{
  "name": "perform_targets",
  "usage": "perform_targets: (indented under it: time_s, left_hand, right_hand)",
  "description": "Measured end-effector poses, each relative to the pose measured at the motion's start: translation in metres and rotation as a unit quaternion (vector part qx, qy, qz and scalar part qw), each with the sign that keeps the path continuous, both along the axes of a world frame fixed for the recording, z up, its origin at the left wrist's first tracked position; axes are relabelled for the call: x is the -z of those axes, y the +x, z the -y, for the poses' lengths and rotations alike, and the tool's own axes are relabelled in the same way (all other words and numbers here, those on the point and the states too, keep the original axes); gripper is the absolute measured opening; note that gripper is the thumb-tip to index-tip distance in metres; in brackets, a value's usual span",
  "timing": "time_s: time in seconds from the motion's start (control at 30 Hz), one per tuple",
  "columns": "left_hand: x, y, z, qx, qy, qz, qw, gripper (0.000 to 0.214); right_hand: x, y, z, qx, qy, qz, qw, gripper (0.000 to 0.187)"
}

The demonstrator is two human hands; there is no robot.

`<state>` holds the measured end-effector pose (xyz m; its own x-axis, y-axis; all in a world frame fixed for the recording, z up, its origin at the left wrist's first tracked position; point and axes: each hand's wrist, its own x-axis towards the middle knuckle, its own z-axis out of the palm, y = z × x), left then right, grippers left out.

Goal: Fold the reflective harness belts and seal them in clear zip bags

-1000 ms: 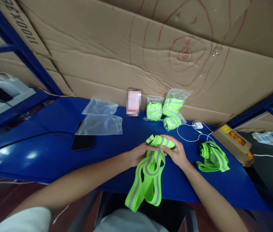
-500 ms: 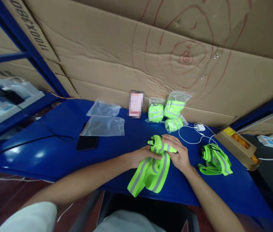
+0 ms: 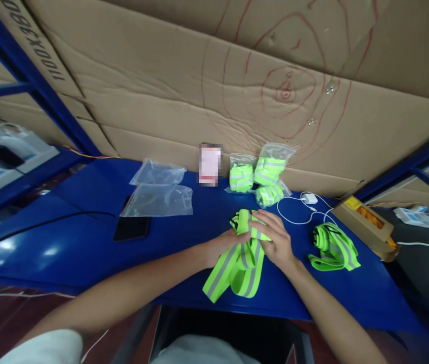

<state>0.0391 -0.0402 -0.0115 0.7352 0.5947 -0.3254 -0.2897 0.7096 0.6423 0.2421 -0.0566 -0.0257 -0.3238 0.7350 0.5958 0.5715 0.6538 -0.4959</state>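
Observation:
Both hands are closed on a neon-green reflective strap with a grey stripe down its middle. Its upper part is a roll with black bits at the top end; loose loops hang below, toward the table's front edge. My left hand grips the roll from the left, thumb across the band. From the right, my right hand wraps its fingers over the top of the roll. A second green reflective strap, partly rolled, lies on the blue table to the right of my right hand.
Clear zip bags lie at left, partly over a black phone. Bagged green straps stand against the cardboard wall, beside a blurred card. A white charger cable and cardboard box are at right.
My right hand's fingers have shifted over the top of the roll, and the band now lies folded flatter across it. The loose loops hang slightly higher. The whole view has shifted a little.

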Motion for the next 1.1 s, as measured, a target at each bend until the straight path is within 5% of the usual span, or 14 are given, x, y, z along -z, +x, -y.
perform_targets:
  time_s: [0.3, 0.43, 0.53, 0.67, 0.9, 1.1]
  left_hand:
    - [0.006, 0.003, -0.017, 0.018, -0.078, -0.056, 0.995, 0.033]
    - [0.0, 0.001, -0.017, -0.031, -0.013, -0.097, 0.995, 0.032]
    - [-0.001, 0.001, -0.01, -0.023, 0.022, -0.102, 0.994, 0.04]
    - [0.002, 0.0, -0.004, -0.013, 0.064, -0.136, 0.989, 0.041]
    - [0.008, -0.004, -0.014, 0.132, -0.045, -0.005, 0.99, 0.034]
    - [0.011, -0.002, -0.014, 0.047, -0.008, -0.055, 0.997, 0.034]
  right_hand:
    - [-0.018, -0.011, 0.005, -0.089, -0.171, 0.037, 0.981, 0.058]
    - [-0.015, -0.01, 0.001, -0.013, -0.192, -0.142, 0.971, 0.07]
    - [-0.011, -0.005, -0.004, -0.008, -0.311, -0.291, 0.905, 0.07]
    - [-0.011, -0.005, -0.002, -0.065, -0.463, -0.318, 0.825, 0.057]
    - [-0.016, -0.014, 0.006, -0.013, -0.39, -0.282, 0.877, 0.059]
    - [-0.02, -0.013, 0.005, -0.007, -0.267, -0.195, 0.944, 0.054]
